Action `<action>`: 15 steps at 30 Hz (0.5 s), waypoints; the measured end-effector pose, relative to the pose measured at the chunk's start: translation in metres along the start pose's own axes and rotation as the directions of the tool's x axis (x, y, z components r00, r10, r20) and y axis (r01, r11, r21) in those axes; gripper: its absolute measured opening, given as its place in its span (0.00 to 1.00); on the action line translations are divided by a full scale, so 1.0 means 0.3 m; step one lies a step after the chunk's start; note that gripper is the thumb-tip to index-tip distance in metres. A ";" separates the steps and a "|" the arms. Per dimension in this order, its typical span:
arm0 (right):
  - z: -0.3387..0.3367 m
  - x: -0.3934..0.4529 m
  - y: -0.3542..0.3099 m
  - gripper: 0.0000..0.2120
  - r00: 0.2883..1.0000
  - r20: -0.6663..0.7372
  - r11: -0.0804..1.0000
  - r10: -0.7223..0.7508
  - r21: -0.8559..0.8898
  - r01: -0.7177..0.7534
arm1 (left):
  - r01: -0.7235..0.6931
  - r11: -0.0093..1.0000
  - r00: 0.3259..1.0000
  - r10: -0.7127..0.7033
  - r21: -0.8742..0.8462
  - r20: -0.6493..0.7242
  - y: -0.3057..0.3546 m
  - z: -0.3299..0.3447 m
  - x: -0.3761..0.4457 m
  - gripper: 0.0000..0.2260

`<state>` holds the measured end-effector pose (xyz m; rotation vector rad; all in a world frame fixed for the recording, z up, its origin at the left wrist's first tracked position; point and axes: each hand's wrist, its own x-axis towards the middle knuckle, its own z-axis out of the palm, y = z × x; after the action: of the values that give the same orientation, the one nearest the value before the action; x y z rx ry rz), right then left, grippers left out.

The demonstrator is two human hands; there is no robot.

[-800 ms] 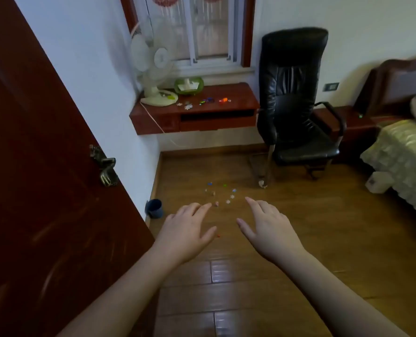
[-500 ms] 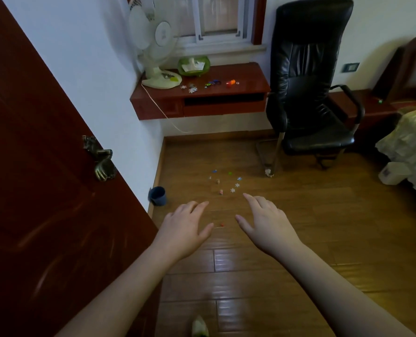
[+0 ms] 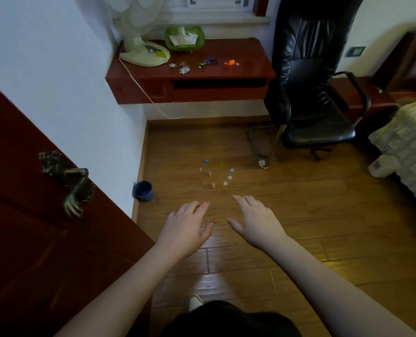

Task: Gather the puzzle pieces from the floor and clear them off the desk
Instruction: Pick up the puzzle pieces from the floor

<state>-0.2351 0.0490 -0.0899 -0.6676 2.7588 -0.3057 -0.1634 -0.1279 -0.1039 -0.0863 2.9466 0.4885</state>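
Fingers of the left hand and right hand are spread loosely, palms down, holding nothing. Small puzzle pieces, white, blue, green and red, lie scattered on the wooden floor ahead; more sit on the red desk.

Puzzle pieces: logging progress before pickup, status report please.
Left hand and right hand open, empty, above floor. Puzzle pieces scattered ahead, untouched; more on desk. Nothing in the way.
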 end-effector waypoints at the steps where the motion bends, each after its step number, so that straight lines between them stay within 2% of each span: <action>1: 0.003 0.023 -0.001 0.32 1.000 0.007 1.000 0.012 0.007 -0.012 | -0.010 1.000 1.000 0.010 0.000 0.008 -0.015 -0.005 0.030 0.26; 9: 0.011 0.274 0.082 0.31 0.994 0.087 0.997 0.067 0.035 -0.071 | -0.006 1.000 0.998 0.006 0.001 0.069 -0.096 0.006 0.318 0.26; 15: 0.020 0.550 0.206 0.29 0.984 0.174 0.998 0.035 0.050 -0.044 | 0.061 0.998 0.992 -0.060 -0.007 0.107 -0.121 0.050 0.586 0.25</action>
<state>-0.3993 0.0239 -0.1491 -0.5957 2.5859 -0.2974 -0.3318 -0.1629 -0.1576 -0.1460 2.8286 0.4837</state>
